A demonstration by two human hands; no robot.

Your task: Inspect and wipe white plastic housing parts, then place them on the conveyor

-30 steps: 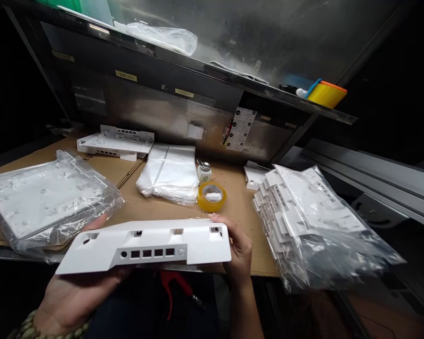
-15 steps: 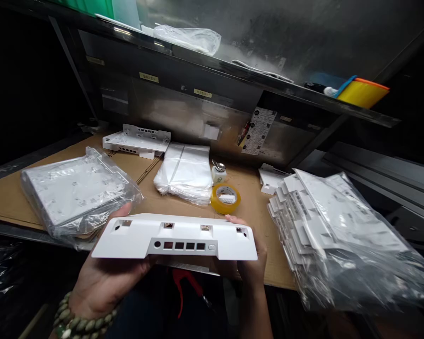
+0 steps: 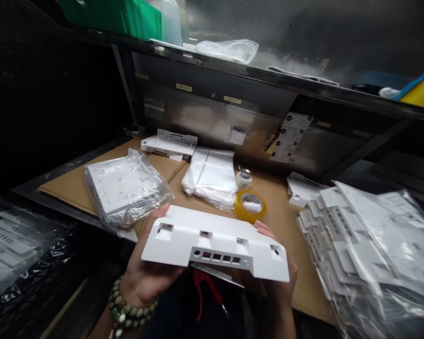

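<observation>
Between my two hands is a white plastic housing (image 3: 215, 240), its edge with a grey strip of port openings facing me. My left hand (image 3: 148, 263) grips its left end, thumb on top and fingers underneath. On the right end, my right hand (image 3: 284, 278) holds it with fingertips over the far edge; part of that hand is hidden behind the housing. Beyond the housing lie a roll of yellow tape (image 3: 250, 205), a small white pump bottle (image 3: 243, 179) and a stack of clear plastic bags (image 3: 211, 174).
Bagged white housings (image 3: 127, 186) lie on the cardboard (image 3: 74, 188) at left, a tall bagged stack (image 3: 360, 235) at right. Loose housings (image 3: 169, 143) sit at the back. Below hangs a red-handled tool (image 3: 212, 287). A shelf (image 3: 226, 66) with a green bin (image 3: 113, 19) spans above.
My view has turned left, so the scene shifts rightward and more bagged parts show at lower left. The housing, still in both hands, has tilted, its right end lower and more top showing.
</observation>
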